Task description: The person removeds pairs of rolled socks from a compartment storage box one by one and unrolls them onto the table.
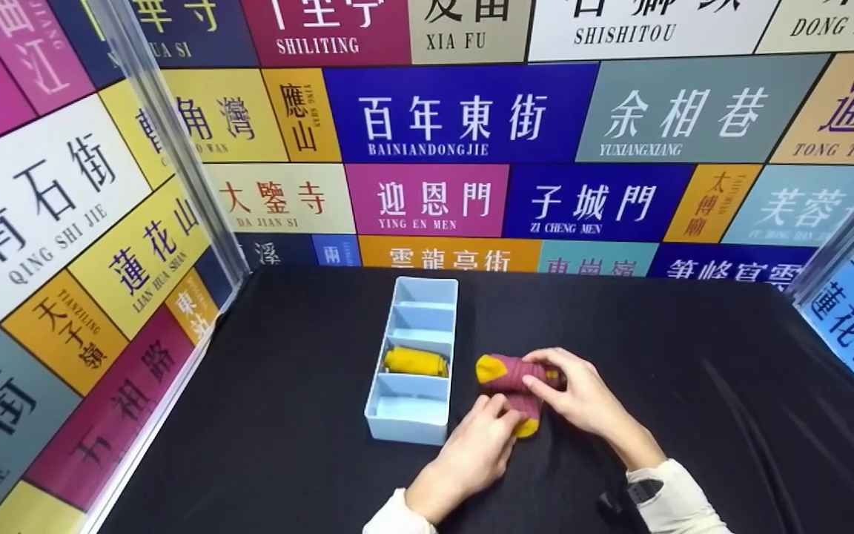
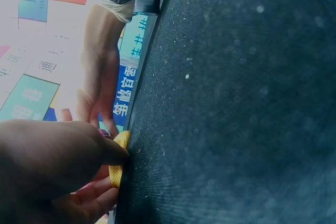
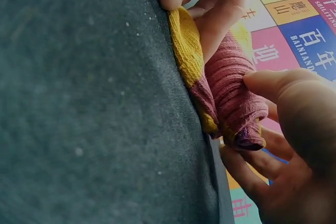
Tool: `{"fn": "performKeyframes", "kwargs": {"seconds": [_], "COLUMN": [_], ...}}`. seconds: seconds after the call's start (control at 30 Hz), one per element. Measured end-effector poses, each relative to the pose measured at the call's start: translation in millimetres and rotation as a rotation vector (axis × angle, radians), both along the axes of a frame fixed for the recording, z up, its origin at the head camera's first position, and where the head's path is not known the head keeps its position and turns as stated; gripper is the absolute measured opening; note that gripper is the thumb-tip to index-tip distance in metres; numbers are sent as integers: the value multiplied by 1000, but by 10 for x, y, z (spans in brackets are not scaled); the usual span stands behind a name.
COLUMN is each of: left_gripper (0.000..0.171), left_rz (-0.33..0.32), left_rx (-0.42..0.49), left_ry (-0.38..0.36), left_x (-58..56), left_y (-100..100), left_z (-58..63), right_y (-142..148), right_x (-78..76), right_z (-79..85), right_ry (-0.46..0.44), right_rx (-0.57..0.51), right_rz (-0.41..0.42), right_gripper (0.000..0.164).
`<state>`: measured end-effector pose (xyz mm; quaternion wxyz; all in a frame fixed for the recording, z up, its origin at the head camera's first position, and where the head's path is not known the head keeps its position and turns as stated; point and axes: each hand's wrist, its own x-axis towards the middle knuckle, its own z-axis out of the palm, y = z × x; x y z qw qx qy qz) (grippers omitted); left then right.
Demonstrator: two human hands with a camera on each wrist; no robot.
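Note:
A mauve sock with yellow ends point(image 1: 507, 374) lies partly folded on the black cloth, right of a light-blue box. My right hand point(image 1: 583, 389) grips its far part, thumb on the ribbed mauve fabric point(image 3: 231, 80) and fingers curled on the other side. Nearer to me, my left hand point(image 1: 475, 441) pinches the yellow tip point(image 3: 184, 43) between thumb and fingers, low against the cloth. In the left wrist view that yellow fabric point(image 2: 122, 148) shows at the fingertips, while most of the sock is hidden behind the hand.
The divided light-blue box point(image 1: 406, 432) stands left of the hands, with a rolled mustard-yellow sock point(image 1: 416, 362) in one compartment. Black cloth point(image 1: 293, 386) covers the table. Panels with street names point(image 1: 457, 111) wall it in at the back and sides.

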<state>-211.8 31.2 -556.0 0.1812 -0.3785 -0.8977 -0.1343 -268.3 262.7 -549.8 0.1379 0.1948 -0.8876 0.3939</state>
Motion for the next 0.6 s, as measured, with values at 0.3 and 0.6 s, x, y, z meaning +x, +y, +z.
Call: {"fn": "performKeyframes", "kwargs": {"seconds": [0.3,0.6], "left_gripper": [19,14], "left_rz": [-1,-7], "left_rx": [6,20], "left_ry": [42,80], "left_x": [-2,4], "left_y": [3,4], "left_z": [6,-2], "right_y": [-27,-35], "right_x": [-48,-79], "right_z": [31,12], "right_ry": [78,80], "right_rx": [-1,43], "right_rz": [5,-5], "right_gripper": [29,34]}}
